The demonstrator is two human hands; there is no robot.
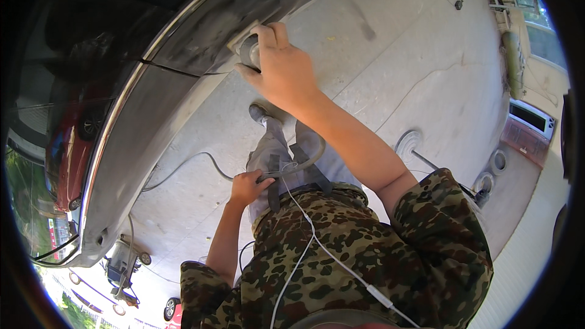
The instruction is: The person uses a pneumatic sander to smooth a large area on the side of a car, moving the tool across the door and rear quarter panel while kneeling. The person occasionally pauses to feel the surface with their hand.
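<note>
My right hand [281,68] is closed round the dark rounded body of a sander [248,52]. The sander's flat, pale-edged pad rests against the lower side of a dark car [213,36], where the paint looks dull and scuffed; the contact face is hidden. Near my thigh, my left hand [246,187] grips a grey hose [309,161], which curves up toward my right forearm. Where the hose joins the sander cannot be seen.
A cable [204,153] trails over the concrete floor [390,55] under the car's edge. White wires hang over my camouflage shirt. A wheeled machine [124,261] stands at lower left. To the right are a round-based stand [409,144] and a brown cabinet [525,138].
</note>
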